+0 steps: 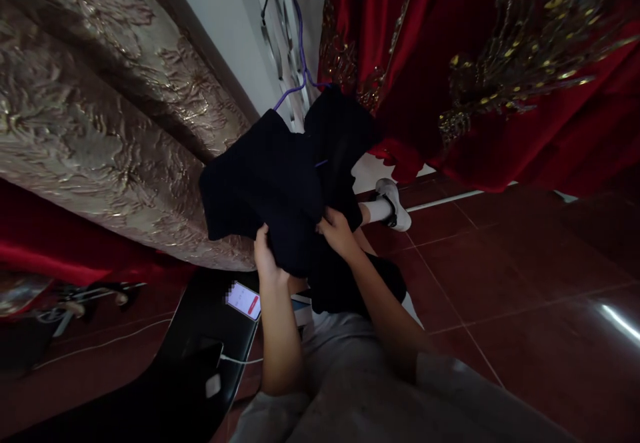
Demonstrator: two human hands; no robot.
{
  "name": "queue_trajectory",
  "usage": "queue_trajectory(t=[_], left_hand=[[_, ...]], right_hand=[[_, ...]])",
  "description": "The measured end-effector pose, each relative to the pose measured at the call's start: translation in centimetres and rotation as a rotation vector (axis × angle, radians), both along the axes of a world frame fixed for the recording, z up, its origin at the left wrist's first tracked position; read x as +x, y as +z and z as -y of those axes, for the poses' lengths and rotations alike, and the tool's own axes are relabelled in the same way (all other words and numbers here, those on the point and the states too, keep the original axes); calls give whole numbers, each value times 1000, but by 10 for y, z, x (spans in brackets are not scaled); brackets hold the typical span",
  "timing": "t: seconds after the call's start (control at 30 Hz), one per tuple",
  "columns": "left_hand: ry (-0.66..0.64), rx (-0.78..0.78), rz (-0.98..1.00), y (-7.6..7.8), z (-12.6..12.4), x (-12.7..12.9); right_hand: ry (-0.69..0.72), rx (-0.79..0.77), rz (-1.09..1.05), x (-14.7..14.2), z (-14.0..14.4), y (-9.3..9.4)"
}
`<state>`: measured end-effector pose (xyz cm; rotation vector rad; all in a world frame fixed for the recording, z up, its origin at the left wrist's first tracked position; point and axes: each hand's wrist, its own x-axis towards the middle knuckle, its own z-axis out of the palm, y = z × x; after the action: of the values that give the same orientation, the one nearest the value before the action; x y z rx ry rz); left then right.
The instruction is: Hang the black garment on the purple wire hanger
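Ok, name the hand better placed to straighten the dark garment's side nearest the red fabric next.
Probably the right hand: it pinches the dark garment near its middle, closer to the red fabric. The left hand holds the lower edge farther away, toward the pale patterned fabric.

The garment (280,163) is plain, very dark, near-black cloth with soft folds. It hangs on a hanger (303,56), upper edge toward the hook, lower part pulled toward the wearer of the camera and pinched at two points. One side panel spreads to the left; the other drops to the right. The hanger is thin and purple; its hook points up and its two arms slope down into the cloth. A short purple length also shows at mid-garment. The garment's lower right edge is indistinct.
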<state>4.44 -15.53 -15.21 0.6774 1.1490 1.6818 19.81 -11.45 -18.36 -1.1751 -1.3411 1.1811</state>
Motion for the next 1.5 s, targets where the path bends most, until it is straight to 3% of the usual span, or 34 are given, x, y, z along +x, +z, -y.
queue_trajectory(t=[0.1, 0.23, 0.27, 0.33, 0.47, 0.6, 0.73, 0.93, 1.1, 1.27, 1.37, 1.5], left_hand=[[208, 2, 52, 8, 2, -3], [653, 325, -457, 9, 11, 8], [714, 391, -569, 6, 13, 14], [629, 430, -676, -4, 15, 28], [140, 308, -635, -28, 13, 58], [-34, 306, -652, -33, 8, 68], [-11, 345, -716, -23, 10, 62], [-16, 239, -763, -13, 18, 56], [3, 232, -721, -18, 18, 56], [6, 233, -697, -24, 16, 59], [30, 258, -655, -26, 10, 60], [41, 293, -715, -36, -11, 58]], right_hand=[[93, -24, -3, 18, 13, 2], [53, -54, 5, 36, 19, 18], [26, -56, -5, 37, 20, 21], [-12, -43, -43, 33, 22, 25], [0, -8, -86, 22, 26, 25], [-14, -38, -47, 23, 26, 21], [54, -17, -33, 29, 26, 22], [239, 55, -80, 31, 34, 32], [196, 159, -43, 29, 33, 28], [150, 118, -73, 27, 34, 29], [156, 63, -134, 27, 27, 52], [112, 143, -266, 31, -3, 119]])
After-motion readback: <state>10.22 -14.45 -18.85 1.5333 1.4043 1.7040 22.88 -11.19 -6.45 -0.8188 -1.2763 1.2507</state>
